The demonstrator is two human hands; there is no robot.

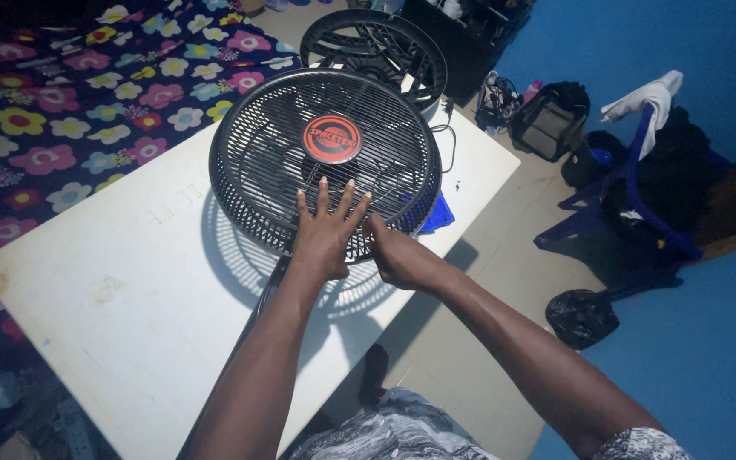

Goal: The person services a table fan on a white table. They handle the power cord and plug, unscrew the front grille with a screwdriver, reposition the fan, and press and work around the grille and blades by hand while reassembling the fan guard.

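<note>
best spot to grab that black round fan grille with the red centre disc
Probably the outer rim of the black round wire fan grille, one hand at each side, coming from the near edge: the domed wire face offers little hold, while the rim is a thick band.

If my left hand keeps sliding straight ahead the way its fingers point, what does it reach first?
The left hand lies flat on the black fan grille, fingers pointing up the mesh. Straight on, it would probably meet the round red centre badge first.

right hand (398,255) fingers behind fan grille (266,162) rim, both elbows cropped
</note>
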